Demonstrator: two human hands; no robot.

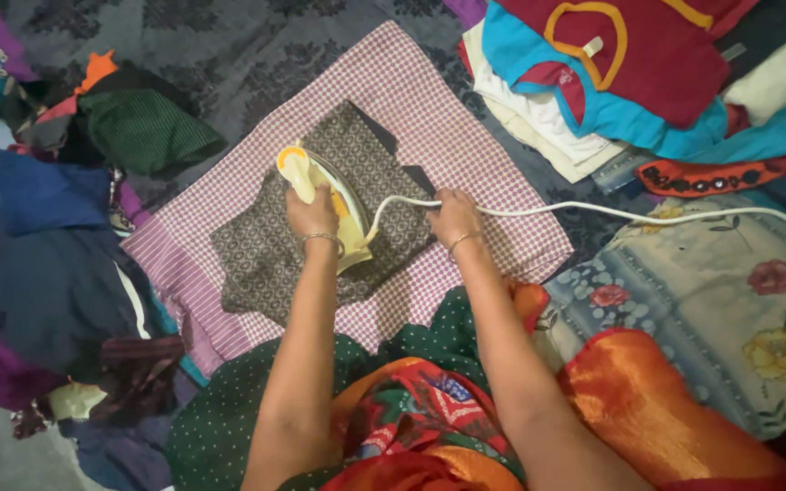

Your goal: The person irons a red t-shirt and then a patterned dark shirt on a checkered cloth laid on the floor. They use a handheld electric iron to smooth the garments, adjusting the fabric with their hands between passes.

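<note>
Soft, even light is falling across the scene, moderately bright, with no single source showing. Shadows are staying faint: a narrow one is lying just beside the iron (325, 205) on the patterned cloth (320, 218). The dark pile of clothes (38, 245) well to the left of the iron is sinking into dimness, and detail there is getting lost. No glare is showing on the iron's pale shell. Focus is holding fairly sharp near the iron; fine textures are softening slightly toward the frame's corners.
</note>
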